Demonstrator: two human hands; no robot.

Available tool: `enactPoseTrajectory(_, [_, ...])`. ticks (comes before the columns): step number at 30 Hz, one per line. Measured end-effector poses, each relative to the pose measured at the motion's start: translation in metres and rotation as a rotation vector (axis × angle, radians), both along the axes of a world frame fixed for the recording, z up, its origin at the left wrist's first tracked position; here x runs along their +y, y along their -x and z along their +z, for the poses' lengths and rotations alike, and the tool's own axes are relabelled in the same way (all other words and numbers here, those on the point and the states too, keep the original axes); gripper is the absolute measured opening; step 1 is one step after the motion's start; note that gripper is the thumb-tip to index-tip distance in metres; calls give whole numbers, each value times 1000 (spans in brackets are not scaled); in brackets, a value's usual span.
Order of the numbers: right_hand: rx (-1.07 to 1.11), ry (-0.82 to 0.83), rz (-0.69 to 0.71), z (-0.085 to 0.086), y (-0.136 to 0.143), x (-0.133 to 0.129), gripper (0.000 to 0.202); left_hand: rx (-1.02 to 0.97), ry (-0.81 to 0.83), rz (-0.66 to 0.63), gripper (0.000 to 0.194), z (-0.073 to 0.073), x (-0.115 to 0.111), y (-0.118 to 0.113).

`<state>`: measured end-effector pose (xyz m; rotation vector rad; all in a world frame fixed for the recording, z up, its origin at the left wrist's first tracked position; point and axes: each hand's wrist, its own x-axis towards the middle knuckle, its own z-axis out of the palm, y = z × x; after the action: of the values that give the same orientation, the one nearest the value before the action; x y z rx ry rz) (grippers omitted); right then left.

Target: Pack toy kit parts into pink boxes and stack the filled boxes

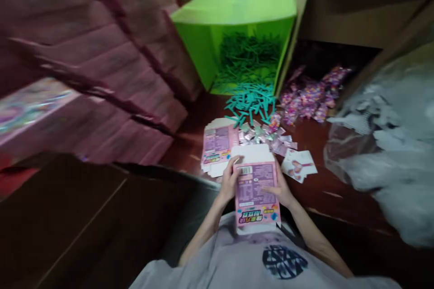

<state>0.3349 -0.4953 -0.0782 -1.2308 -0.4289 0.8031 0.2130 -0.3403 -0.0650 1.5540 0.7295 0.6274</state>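
Note:
A pink and purple printed box [257,189] with a white open flap at its far end lies between my hands, close to my body. My left hand [231,179] grips its left edge near the flap. On the right edge, my right hand [282,188] holds it with the thumb across the printed face. Beyond my left hand a stack of similar flat boxes [217,144] rests on the dark red table [186,149]. Small shiny packets [257,134] lie just past the held box, and white printed cards [298,165] are right of my right hand.
A bright green box [237,4] spills teal sticks [252,99] onto the table. Colourful wrapped packs [312,95] come out of a cardboard box at the right. Clear plastic bags [379,158] bulge at the far right. Pink cartons [84,54] are stacked high at the left.

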Motion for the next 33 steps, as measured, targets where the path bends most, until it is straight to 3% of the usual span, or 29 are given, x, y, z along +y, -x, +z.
enactPoseTrajectory(3, [-158, 144, -194, -9, -12, 4, 23, 76, 66, -68, 40, -7, -2, -20])
enactPoseTrajectory(7, [-125, 170, -329, -20, -24, 6, 26, 0, 218, 9, 38, -26, -13, -39])
enactPoseTrajectory(10, [-166, 136, -325, -22, -27, 6, 26, -16, 267, 51, 41, -41, -16, -49])
enactPoseTrajectory(13, [-221, 202, -342, -23, -28, 6, 26, -21, 263, 72, 37, -48, -17, -52])
enactPoseTrajectory(17, [-175, 206, -375, -25, -28, 4, 24, -77, 349, 96, 40, -45, -22, -52])
enactPoseTrajectory(22, [-149, 199, -364, -24, -30, 2, 12, -63, 352, 118, 23, -40, -23, -53])
enactPoseTrajectory(25, [-178, 195, -342, -21, -27, 4, 24, -68, 280, 127, 26, -39, -22, -55])
enactPoseTrajectory(30, [-210, 236, -318, -13, -25, 4, 40, 46, 138, 112, 48, -38, -34, -46])
enactPoseTrajectory(33, [-386, 341, -434, -9, -44, -15, 35, 122, -1, 102, 57, -26, -49, -31])
